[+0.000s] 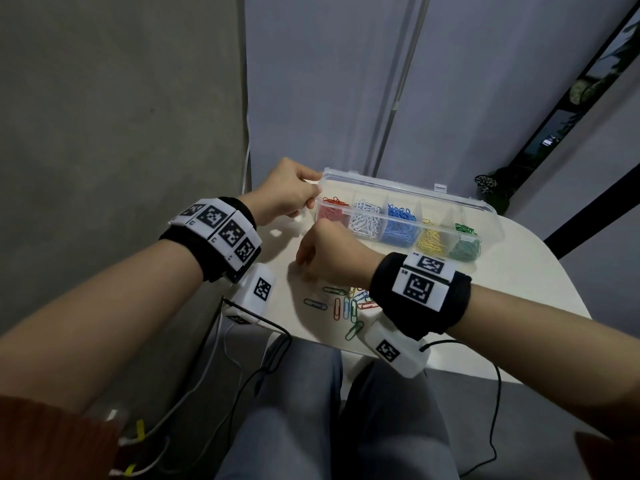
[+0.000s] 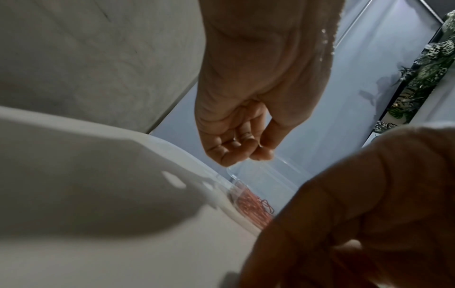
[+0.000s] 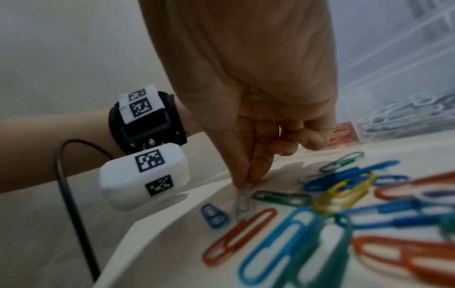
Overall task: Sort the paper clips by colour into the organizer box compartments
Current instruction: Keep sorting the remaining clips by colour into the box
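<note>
Near the centre of the head view, the left hand (image 1: 287, 194) pinches the left end of the clear organizer box (image 1: 491, 221), which sits on the white table (image 1: 519, 306) with its compartments holding red, white, blue, yellow and green clips. The right hand (image 3: 248, 101) pinches a white paper clip (image 3: 242, 204) at the table surface, just beside the loose coloured paper clips (image 3: 320, 224).

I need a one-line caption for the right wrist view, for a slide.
Right hand pinches a white paper clip upright on the table, beside loose coloured clips.
</note>
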Available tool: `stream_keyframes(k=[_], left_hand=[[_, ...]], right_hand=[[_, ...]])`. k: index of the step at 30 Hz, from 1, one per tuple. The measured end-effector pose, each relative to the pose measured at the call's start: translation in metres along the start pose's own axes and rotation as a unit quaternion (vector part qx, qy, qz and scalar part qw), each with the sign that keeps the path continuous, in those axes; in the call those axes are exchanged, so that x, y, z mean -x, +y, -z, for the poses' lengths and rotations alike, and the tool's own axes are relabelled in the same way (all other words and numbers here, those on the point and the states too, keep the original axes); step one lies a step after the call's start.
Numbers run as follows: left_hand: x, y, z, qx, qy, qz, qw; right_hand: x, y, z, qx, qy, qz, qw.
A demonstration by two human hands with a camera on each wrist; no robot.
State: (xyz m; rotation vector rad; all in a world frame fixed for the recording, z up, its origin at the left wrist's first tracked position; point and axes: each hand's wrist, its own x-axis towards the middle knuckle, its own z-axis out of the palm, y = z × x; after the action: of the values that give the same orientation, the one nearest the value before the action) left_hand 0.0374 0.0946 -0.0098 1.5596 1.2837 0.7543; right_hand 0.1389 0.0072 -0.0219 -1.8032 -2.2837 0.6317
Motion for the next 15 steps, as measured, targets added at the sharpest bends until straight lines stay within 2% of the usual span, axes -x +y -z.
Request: stream_keyframes(k=[4,11,15], left_hand=[[-0.001,0.000,0.001,0.000,-0.002,0.003,1.000],[0.000,0.000,0.000,0.003,-0.002,-0.001,1.000],[0.001,0.001,-0.001,0.003,-0.003,-0.003,1.000]], right_hand=[[-0.001,-0.002,-0.002,0.028,0.006,-0.008,1.000],[0.019,-0.017,0.000,0.191,0.038,0.070,0.978],[0.021,-0.023,0.005,0.207,0.047,0.078,0.974]])
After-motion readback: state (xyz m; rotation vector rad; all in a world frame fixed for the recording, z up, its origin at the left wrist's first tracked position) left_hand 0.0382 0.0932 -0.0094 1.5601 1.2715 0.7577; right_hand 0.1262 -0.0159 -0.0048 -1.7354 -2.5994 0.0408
